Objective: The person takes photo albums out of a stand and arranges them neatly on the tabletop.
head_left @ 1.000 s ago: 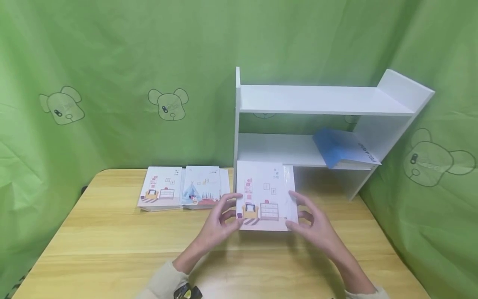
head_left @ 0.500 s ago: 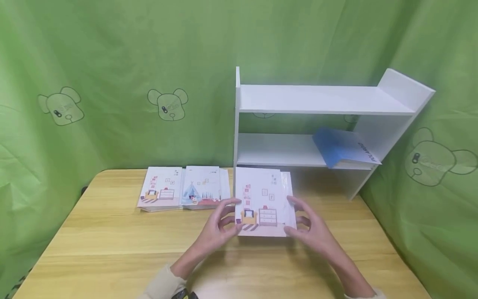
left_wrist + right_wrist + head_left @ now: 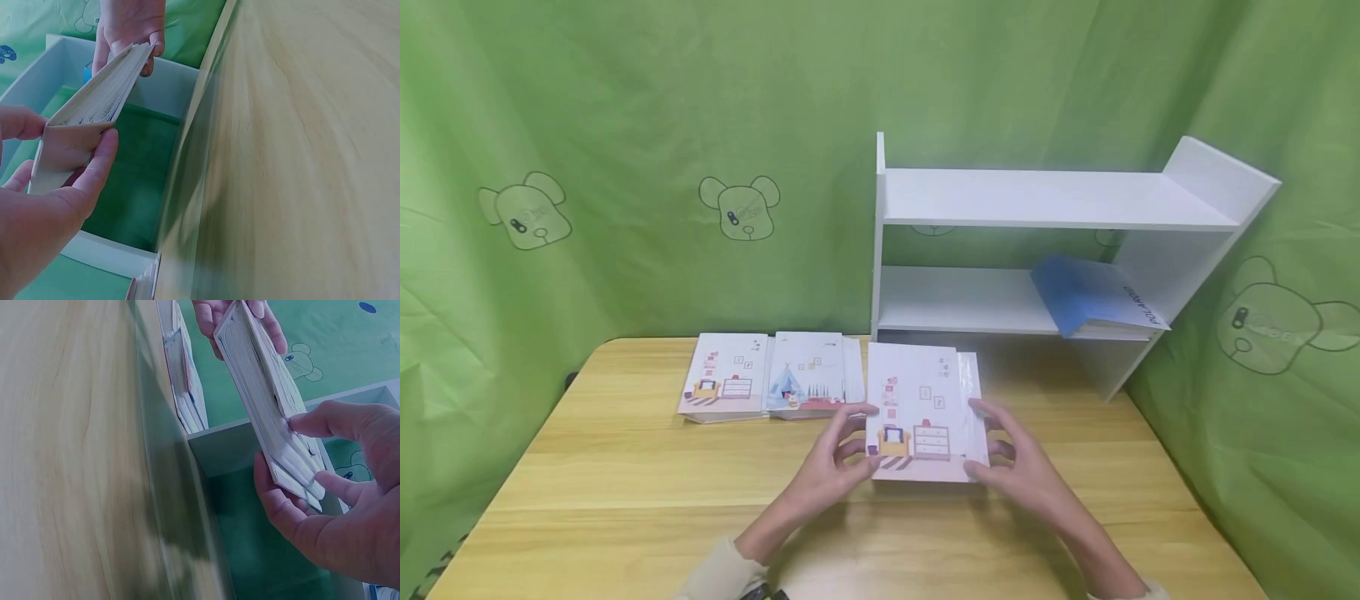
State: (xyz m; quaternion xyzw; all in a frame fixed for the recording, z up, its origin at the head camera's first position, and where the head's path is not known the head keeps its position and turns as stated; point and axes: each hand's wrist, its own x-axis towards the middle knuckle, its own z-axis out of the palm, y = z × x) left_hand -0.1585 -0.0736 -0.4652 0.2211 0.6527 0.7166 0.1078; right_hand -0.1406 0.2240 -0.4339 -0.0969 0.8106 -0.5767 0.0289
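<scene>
A white photo album (image 3: pixel 917 400) is held flat-faced toward me in front of the shelf, its cover printed with a yellow armchair and a dresser. My left hand (image 3: pixel 833 454) grips its left edge, thumb on the front. On the opposite edge, my right hand (image 3: pixel 1024 457) pinches the album where glossy inner leaves stick out past the cover. In the left wrist view the album's page block (image 3: pixel 103 94) shows between both hands, slightly fanned. The right wrist view shows its thick stack of leaves (image 3: pixel 262 394) with fingers on either side. The back cover is mostly hidden.
Two similar albums, one with the armchair print (image 3: pixel 726 375) and one with a blue tent (image 3: pixel 805 375), lie side by side at the table's back. A white two-tier shelf (image 3: pixel 1022 196) stands behind the hands; a blue POLAROID album (image 3: pixel 1075 296) leans on its lower board. Green curtain (image 3: pixel 625 108) surrounds the wooden table (image 3: pixel 625 517).
Both hands have drawn the album down toward me and slightly left, away from the shelf. Their hold on its two edges stays the same.
</scene>
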